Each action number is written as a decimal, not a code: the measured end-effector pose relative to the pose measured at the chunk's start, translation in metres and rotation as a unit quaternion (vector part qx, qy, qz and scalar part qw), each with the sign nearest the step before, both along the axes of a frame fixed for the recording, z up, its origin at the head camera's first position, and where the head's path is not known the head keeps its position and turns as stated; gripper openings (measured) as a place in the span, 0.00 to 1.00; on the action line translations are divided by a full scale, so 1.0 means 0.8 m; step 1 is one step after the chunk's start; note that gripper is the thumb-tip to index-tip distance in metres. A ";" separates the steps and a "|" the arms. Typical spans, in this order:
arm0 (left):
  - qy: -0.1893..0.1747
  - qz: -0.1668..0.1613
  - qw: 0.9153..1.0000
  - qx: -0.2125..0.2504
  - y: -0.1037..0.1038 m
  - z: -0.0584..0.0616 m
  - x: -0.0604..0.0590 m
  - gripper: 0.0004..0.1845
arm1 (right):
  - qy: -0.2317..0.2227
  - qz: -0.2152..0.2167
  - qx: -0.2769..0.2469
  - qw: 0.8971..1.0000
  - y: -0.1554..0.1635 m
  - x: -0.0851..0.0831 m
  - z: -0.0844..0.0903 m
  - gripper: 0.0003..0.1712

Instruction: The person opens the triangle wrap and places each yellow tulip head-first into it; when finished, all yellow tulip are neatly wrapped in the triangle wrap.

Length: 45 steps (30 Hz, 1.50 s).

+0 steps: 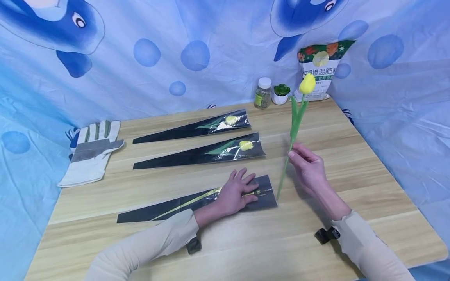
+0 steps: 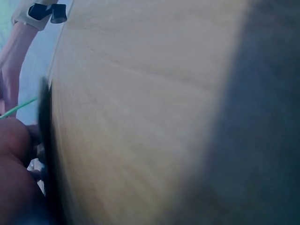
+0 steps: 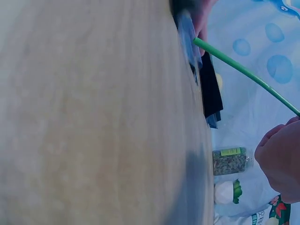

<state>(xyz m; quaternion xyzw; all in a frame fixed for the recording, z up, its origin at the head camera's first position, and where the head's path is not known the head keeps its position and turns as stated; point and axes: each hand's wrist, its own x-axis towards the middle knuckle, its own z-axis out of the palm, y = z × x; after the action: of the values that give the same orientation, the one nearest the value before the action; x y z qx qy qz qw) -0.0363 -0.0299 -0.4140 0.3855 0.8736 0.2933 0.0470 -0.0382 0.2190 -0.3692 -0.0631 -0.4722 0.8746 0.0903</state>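
My right hand [image 1: 309,169] pinches the green stem of a yellow tulip [image 1: 307,84] between thumb and fingers, holding it nearly upright with the bloom on top. The stem's lower end overlaps the wide right end of the nearest black flower sleeve [image 1: 140,212], a long tapered clear-fronted wrapper. Fingers spread, my left hand [image 1: 232,195] rests on that sleeve near its wide end and hides part of it. In the right wrist view, the tulip stem [image 3: 248,72] slants from the hand toward the sleeve. The left wrist view shows mostly tabletop and the left fingers at its edge.
Behind lie two more black sleeves, the far one [image 1: 165,132] and the middle one [image 1: 168,158], each with a yellow tulip inside. A work glove [image 1: 93,152] is at left. Along the back stand a jar [image 1: 263,93], a potted plant [image 1: 281,93] and a fertilizer bag [image 1: 318,72].
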 end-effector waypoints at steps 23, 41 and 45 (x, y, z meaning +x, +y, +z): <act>-0.053 0.014 0.955 0.292 -0.006 -0.013 -0.004 0.14 | 0.118 -0.033 -0.183 0.975 0.018 -0.011 0.031 0.13; -0.067 0.047 0.939 0.335 0.002 -0.010 -0.006 0.13 | 0.068 -0.035 -0.077 0.994 -0.008 -0.003 0.005 0.18; -0.077 0.050 0.934 0.344 0.004 0.006 -0.001 0.12 | 0.064 -0.035 -0.060 0.996 -0.011 -0.001 0.003 0.17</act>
<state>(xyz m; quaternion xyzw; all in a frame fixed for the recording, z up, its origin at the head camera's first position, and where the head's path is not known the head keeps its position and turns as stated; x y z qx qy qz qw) -0.0375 -0.0264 -0.4095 0.3106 0.7309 0.6066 -0.0360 -0.0392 0.2099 -0.3672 -0.0293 -0.4099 0.8998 0.1470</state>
